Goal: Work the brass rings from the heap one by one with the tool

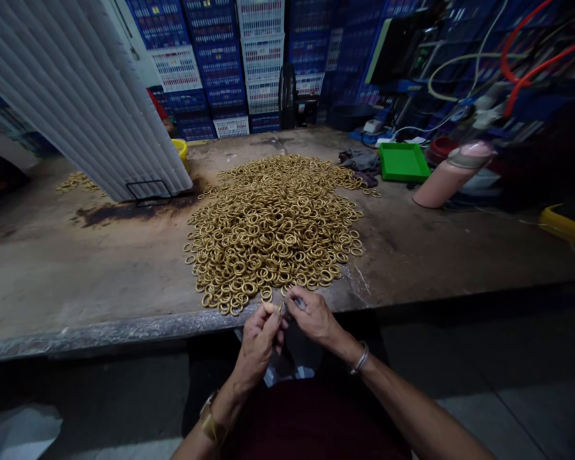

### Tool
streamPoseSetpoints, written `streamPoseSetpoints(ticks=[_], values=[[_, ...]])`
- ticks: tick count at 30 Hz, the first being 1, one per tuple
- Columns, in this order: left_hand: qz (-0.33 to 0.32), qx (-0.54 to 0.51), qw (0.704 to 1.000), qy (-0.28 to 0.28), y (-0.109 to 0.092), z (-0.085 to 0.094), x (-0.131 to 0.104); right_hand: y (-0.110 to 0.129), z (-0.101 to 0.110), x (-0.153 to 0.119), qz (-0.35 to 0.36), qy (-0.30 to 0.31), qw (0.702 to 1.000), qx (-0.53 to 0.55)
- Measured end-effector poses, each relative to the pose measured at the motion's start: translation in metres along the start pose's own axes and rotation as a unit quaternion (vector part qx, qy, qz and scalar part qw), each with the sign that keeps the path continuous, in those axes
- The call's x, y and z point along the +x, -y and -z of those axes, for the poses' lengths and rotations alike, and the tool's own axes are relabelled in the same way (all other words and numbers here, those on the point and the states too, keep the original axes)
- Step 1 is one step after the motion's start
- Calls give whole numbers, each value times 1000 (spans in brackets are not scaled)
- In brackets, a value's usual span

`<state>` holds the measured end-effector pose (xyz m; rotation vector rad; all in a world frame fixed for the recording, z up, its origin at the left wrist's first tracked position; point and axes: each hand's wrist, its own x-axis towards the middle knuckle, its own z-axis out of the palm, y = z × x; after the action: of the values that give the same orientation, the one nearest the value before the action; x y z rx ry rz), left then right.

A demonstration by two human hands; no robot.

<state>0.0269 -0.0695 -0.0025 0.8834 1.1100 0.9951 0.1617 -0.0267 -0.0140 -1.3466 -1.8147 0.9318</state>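
A large pile of brass-coloured metal rings (273, 223) spreads over the worktable up to its front edge. My left hand (259, 335) is just off that edge, thumb and forefinger pinching one ring (280, 306), seen nearly edge-on. Close beside it, my right hand (316, 317) reaches the near rim of the pile with its fingers bent together. Whatever lies between those right fingertips is too small to make out. A single loose ring (266, 294) rests on the table just beyond my left fingertips.
The wooden worktable (138, 275) has a worn front edge. A tall grey corrugated panel (91, 96) leans at left, beside a yellow container (181, 152). At right are a green tray (402, 161), a pinkish bottle (453, 172) and red hoses (515, 80). Stacked crates (218, 61) line the back.
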Motion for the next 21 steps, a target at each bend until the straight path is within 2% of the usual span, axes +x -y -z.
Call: streamPoseSetpoints(ticks=[5,13,19,21], values=[[-28,8,1000,7,2,2,4,-3,2,-9,77,77,992,-66],[-52,41,998,6,4,5,4,1,1,-8,78,106,986,-104],[-98,57,993,30,8,13,4,3,8,-6,85,164,977,-101],[-96,56,993,38,6,15,0,3,10,-6,78,176,973,-126]])
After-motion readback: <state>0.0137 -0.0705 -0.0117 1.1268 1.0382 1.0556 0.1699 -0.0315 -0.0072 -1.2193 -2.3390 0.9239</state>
